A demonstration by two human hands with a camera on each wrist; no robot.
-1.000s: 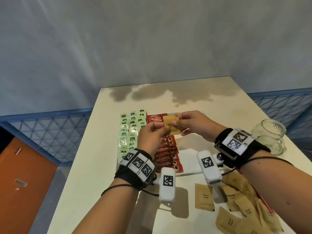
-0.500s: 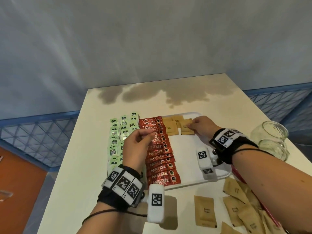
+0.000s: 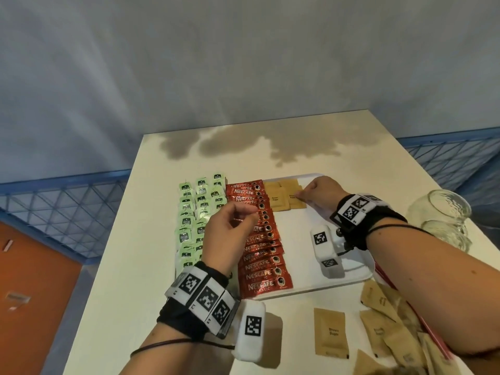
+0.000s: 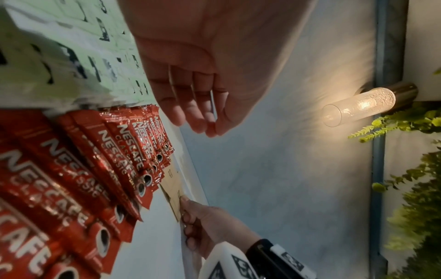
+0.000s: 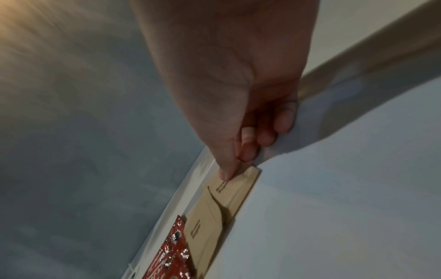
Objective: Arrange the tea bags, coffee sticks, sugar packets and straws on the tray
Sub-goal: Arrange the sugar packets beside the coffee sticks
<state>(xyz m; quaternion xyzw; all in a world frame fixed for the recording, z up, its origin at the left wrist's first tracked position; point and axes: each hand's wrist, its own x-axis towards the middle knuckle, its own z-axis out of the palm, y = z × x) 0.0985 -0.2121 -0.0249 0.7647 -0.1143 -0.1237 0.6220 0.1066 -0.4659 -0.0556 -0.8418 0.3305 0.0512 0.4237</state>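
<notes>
The white tray (image 3: 297, 266) holds rows of green tea bags (image 3: 194, 212) at its left and red coffee sticks (image 3: 259, 261) down its middle. A few brown sugar packets (image 3: 278, 198) lie at its far end. My right hand (image 3: 300, 196) is at the far edge and pinches the corner of the rightmost sugar packet (image 5: 238, 186), which lies flat on the tray. My left hand (image 3: 244, 215) hovers over the coffee sticks (image 4: 100, 160) with its fingers (image 4: 198, 120) loosely curled and nothing in it.
More brown sugar packets (image 3: 330, 332) lie loose on the table near me, with a pile (image 3: 392, 320) under my right forearm. Thin red straws (image 3: 381, 274) show beside that arm. Two glass jars (image 3: 441, 209) stand at the right table edge.
A second ago both hands held a sugar packet above the tray. The right hand has laid it down at the far end and the left hand has let go and drawn back.
</notes>
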